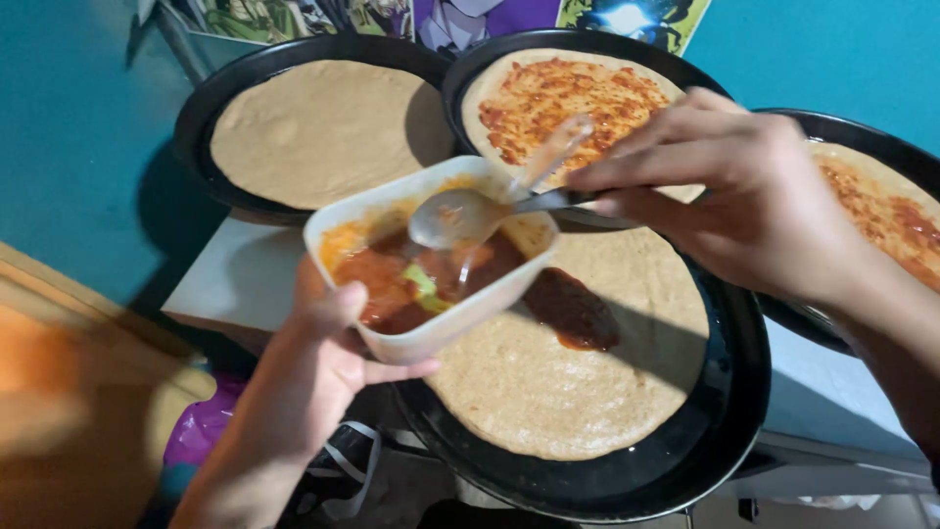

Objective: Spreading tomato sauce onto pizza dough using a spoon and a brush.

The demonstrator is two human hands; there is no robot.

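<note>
Red sauce (573, 309) sits unspread on the near base (578, 382); left hand (323, 367) grips the tub (431, 255) above it; right hand (744, 196) pinches the spoon (460, 216) in the tub; spreading likely comes next.

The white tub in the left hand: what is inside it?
Inside the white tub lies red sauce with a small green piece. The spoon, held by the right hand, hovers over it. The tub's bottom is covered by sauce.
</note>
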